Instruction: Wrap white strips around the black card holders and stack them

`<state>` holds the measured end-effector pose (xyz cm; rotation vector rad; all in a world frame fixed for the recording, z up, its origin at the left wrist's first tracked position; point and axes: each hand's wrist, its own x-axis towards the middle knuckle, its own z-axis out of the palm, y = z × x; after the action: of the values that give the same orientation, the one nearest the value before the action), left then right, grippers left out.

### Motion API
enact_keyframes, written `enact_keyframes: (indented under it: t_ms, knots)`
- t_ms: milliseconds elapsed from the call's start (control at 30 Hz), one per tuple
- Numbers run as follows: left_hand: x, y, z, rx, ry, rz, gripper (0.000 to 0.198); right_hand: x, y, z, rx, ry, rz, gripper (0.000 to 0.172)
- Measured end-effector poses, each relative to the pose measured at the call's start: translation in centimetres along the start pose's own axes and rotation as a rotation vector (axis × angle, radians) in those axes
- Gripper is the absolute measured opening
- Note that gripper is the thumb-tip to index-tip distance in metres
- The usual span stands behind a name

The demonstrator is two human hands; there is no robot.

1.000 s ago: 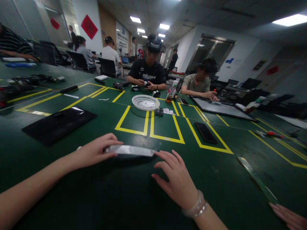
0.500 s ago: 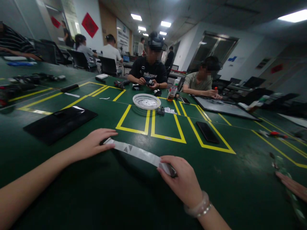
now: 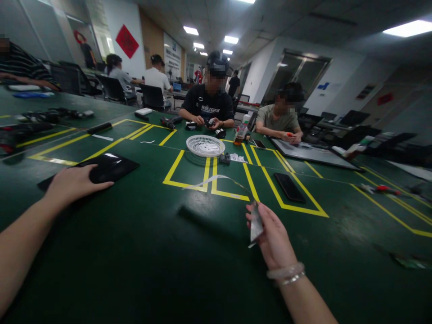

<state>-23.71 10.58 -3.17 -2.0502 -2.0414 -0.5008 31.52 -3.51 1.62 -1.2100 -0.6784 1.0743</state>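
Observation:
My left hand (image 3: 72,186) reaches over the near side of a flat, glossy black sheet (image 3: 114,166). Its thumb and forefinger are stretched apart, and whether the fingertips touch the sheet cannot be told. In my right hand (image 3: 275,234) is the end of a flat, silvery-white strip (image 3: 255,227), pinched between thumb and fingers. The thin rest of the strip arcs up and away to the left above the table, blurred by motion. A bracelet circles my right wrist.
On the green table (image 3: 141,261) stand a white round basket (image 3: 205,146), a small grey part (image 3: 224,158) and a black phone (image 3: 289,187). Yellow tape marks rectangles. Two people work across the table, one beside a large grey panel (image 3: 315,153). A bottle (image 3: 240,135) stands between them.
My left hand has let go of the strip and moved left to the black sheet. My right hand has turned upward and shifted right, still holding the strip, whose other end now hangs free.

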Motion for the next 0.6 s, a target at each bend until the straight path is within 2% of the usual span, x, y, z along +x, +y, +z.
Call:
enact_keyframes:
  t_ms: [67, 133, 300, 400, 500, 600]
  knots:
    - [-0.2, 2.2, -0.9, 0.001, -0.055, 0.007, 0.101, 0.5, 0.0, -0.4, 0.09, 0.026, 0.119, 0.033]
    - [-0.6, 5.4, -1.9, -0.037, -0.117, 0.068, 0.095, 0.8, 0.1, -0.7, 0.147, 0.035, 0.202, 0.024]
    - [-3.2, 15.2, -3.9, -0.231, -0.236, 0.395, 0.085, 1.2, 0.0, -0.8, 0.288, 0.065, 0.304, 0.014]
    - [-5.7, 20.0, -4.7, -0.33, -0.296, 0.587, 0.078, 1.3, -0.1, -0.8, 0.345, 0.085, 0.322, 0.013]
    - [-7.8, 22.9, -5.1, -0.408, -0.365, 0.713, 0.08, 1.5, 0.0, -1.1, 0.322, 0.059, 0.28, 0.018]
    - [-9.0, 24.0, -4.8, -0.457, -0.393, 0.77, 0.081, 1.5, 0.2, -1.1, 0.257, 0.025, 0.199, 0.029]
